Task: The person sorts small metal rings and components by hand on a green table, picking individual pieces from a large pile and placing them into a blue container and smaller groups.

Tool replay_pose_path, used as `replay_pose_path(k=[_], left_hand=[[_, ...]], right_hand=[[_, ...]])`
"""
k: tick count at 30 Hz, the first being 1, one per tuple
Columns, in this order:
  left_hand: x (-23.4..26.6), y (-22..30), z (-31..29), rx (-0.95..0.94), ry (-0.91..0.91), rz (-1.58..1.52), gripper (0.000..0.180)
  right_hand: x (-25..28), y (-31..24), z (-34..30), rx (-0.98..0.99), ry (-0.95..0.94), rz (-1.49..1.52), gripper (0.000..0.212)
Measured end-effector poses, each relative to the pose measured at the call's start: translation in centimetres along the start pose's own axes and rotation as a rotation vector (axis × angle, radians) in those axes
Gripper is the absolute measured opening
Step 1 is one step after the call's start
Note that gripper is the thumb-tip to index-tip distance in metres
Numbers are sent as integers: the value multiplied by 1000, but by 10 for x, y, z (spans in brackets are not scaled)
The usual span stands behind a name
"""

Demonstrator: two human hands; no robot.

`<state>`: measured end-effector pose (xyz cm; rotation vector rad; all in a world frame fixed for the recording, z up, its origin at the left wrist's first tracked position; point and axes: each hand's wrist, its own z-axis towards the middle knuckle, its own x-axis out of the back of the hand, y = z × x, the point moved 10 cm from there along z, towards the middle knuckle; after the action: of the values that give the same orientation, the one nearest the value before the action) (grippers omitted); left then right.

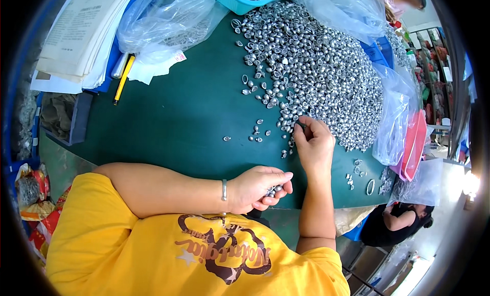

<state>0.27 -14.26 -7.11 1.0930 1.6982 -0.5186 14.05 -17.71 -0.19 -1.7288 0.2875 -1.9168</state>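
A broad heap of small silver metal pieces (326, 76), rounded and ring-like, covers the far right of the green table. My left hand (255, 188) is curled near the front edge, cupping several small silver metal pieces (275, 190). At the heap's near edge, my right hand (315, 145) has its thumb and fingers drawn together in a pinch. Whatever lies between those fingertips is hidden. A few loose pieces (259, 139) are scattered left of my right hand.
Papers (76, 35), a yellow pen (124, 80) and a clear plastic bag (163, 20) lie at the far left. A turquoise basket (245, 4) stands behind the heap. Rightward are a pink tray (414, 145) and more plastic bags. Another person (395, 224) sits at lower right.
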Motion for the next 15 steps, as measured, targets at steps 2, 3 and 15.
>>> replay_pose_path(k=[2,3,15], left_hand=[[-1,0,0,0,-10,3,27],[-1,0,0,0,-12,-3,27],[-1,0,0,15,7,-19,27]], right_hand=[[2,0,-1,51,40,65,11],[2,-2,0,78,61,101,11],[-23,20,-12,-307,-293,1035,8]])
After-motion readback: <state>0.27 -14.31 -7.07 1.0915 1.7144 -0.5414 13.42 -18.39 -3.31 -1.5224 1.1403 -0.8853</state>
